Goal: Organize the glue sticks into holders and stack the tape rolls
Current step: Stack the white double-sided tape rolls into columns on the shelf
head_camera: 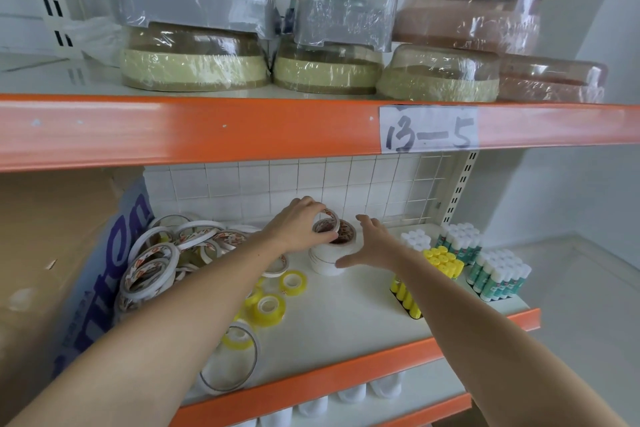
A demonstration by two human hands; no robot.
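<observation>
Forearms reached mid-frame: left hand [298, 222] pinched a tape roll [326, 221] onto the stack [329, 258]; right hand [372, 243], spread, steadied it.

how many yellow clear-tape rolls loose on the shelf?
4 visible: one below the white stack, one nearer the front, one partly behind the left forearm, one by the big ring. The forearm may hide more.

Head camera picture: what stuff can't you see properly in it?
- Stack of tape rolls: right side hidden by the right hand.
- Roll the left hand holds: print too blurred to read.
- Glue sticks: labels too small to read.
- Cardboard box: cut off by the left edge.
- White items on the lower shelf: mostly hidden behind the orange shelf edge.
</observation>
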